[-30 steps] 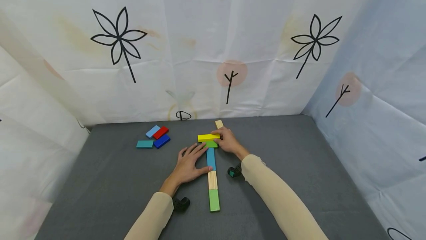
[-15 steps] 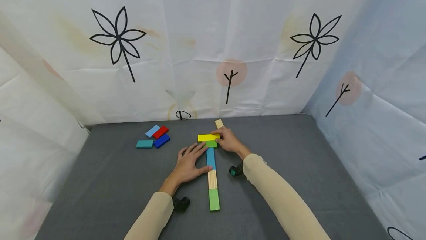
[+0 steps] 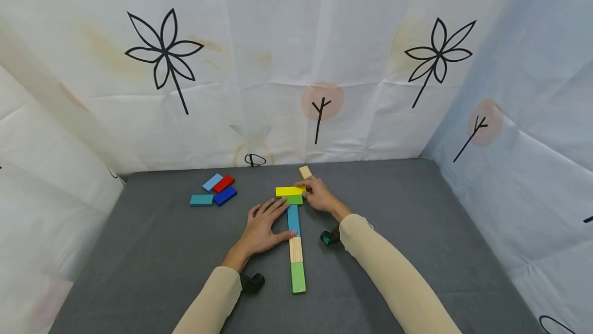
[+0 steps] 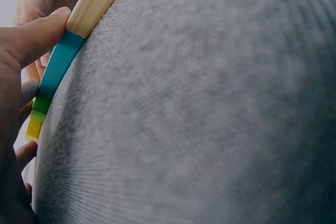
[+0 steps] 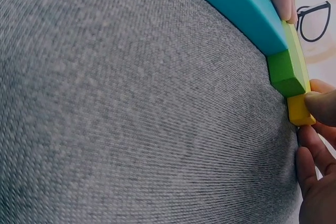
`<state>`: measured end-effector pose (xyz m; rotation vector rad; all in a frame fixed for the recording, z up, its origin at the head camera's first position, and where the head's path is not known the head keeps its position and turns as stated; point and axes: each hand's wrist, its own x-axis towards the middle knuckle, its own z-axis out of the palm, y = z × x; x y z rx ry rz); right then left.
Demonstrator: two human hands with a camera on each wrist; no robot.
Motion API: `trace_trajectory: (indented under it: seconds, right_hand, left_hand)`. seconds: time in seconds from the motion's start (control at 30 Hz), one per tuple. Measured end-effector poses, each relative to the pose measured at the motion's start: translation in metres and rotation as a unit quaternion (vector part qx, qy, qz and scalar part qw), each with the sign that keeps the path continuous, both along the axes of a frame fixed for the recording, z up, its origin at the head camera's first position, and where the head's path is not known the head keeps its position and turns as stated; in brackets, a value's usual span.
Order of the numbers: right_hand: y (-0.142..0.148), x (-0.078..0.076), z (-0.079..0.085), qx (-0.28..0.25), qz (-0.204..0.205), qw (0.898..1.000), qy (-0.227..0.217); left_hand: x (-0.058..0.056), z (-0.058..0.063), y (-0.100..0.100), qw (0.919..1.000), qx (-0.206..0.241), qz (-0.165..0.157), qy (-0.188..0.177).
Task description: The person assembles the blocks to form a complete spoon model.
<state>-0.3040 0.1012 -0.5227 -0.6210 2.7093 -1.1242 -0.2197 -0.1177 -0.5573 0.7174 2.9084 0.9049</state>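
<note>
A line of blocks runs up the table in the head view: light green (image 3: 298,277), plain wood (image 3: 295,250), then blue (image 3: 294,221). Across its far end lies a green block (image 3: 294,200), with a yellow block (image 3: 287,191) right behind it. My right hand (image 3: 320,197) pinches the yellow block's right end; the right wrist view shows the thumb (image 5: 321,107) against it. With fingers spread, my left hand (image 3: 259,232) rests its fingertips at the green block's left end. Its thumb touches where blue and wood meet. Another wooden block (image 3: 304,172) reaches out beyond my right hand.
At the back left lie a teal block (image 3: 201,200), a light blue block (image 3: 212,183), a red block (image 3: 224,185) and a dark blue block (image 3: 225,196), close together. A patterned cloth (image 3: 366,118) hangs behind the grey table (image 3: 153,262).
My right wrist has shifted slightly to the right, its fingers staying at the yellow block. The left hand and the blocks look unmoved.
</note>
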Motion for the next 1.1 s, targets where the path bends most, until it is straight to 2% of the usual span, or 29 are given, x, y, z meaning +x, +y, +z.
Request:
trace_trajectory:
  seconds: [0.2,0.43,0.6,0.7,0.87,1.1]
  right_hand:
    - [0.001,0.002,0.000,-0.021,-0.005,1.000,0.002]
    - [0.007,-0.003,0.002,-0.080,-0.065,0.994,0.020]
    - [0.012,-0.013,0.007,-0.074,-0.087,0.993,0.021]
    - [0.014,-0.019,0.009,-0.050,-0.083,0.995,0.018]
    - [0.018,-0.028,0.009,-0.023,-0.051,0.998,0.011]
    - [0.020,-0.033,0.007,0.019,-0.023,0.999,-0.026]
  left_hand:
    - [0.000,0.000,-0.001,1.0000,-0.003,0.002,-0.002]
    - [-0.001,-0.001,-0.001,1.0000,-0.003,0.001,-0.001]
    - [-0.001,-0.001,-0.001,1.0000,-0.004,-0.001,0.001]
    - [-0.001,-0.001,-0.001,1.0000,-0.004,-0.002,0.003]
    - [-0.002,-0.002,-0.001,1.0000,-0.008,-0.002,0.000]
    - [-0.003,-0.004,-0.002,1.0000,-0.008,-0.001,-0.001]
